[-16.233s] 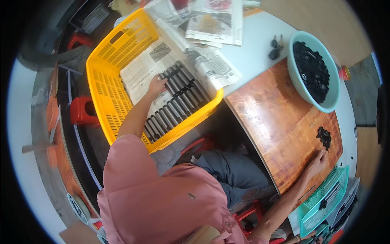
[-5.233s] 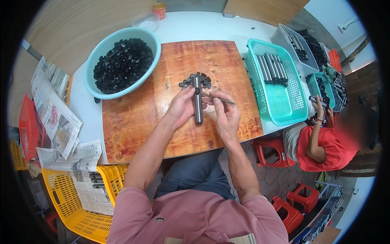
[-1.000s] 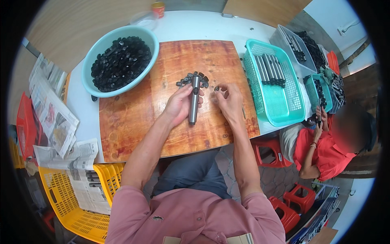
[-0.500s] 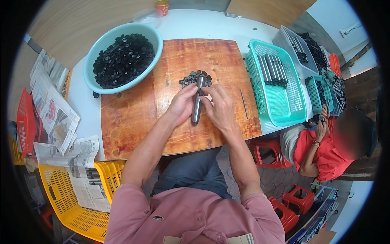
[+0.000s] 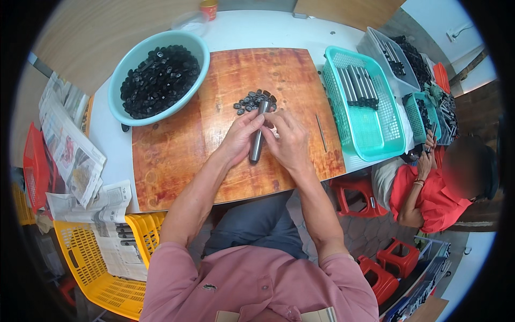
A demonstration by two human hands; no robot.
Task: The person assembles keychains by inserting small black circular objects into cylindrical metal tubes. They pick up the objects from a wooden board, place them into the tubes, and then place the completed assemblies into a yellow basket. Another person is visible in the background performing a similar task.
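Above the wooden board [image 5: 179, 166], my left hand [image 5: 237, 138] is closed around a dark grey metal tube [image 5: 256, 150], thumb along its upper part. The tube slants, its dark end toward me. My right hand [image 5: 290, 140] is at the tube's right side, thumb and fingers pinched together. Whatever lies between those fingertips is hidden. Just beyond the tube's far end lies a loose pile of small black oval caps [image 5: 249, 101]. A thin metal rod [image 5: 321, 133] rests on the board to the right of my right hand.
A pale blue bowl [image 5: 203, 80] full of black caps stands at the left. On the right, a turquoise basket [image 5: 377, 138] holds several metal tubes [image 5: 358, 88], beside a clear bin [image 5: 373, 42]. A yellow crate [image 5: 80, 268] stands lower left. A co-worker in red [image 5: 424, 196] sits at the right.
The tube's near end has shifted slightly left. My right fingertips have closed in against the tube, and the dark piece seen between them before is now hidden.
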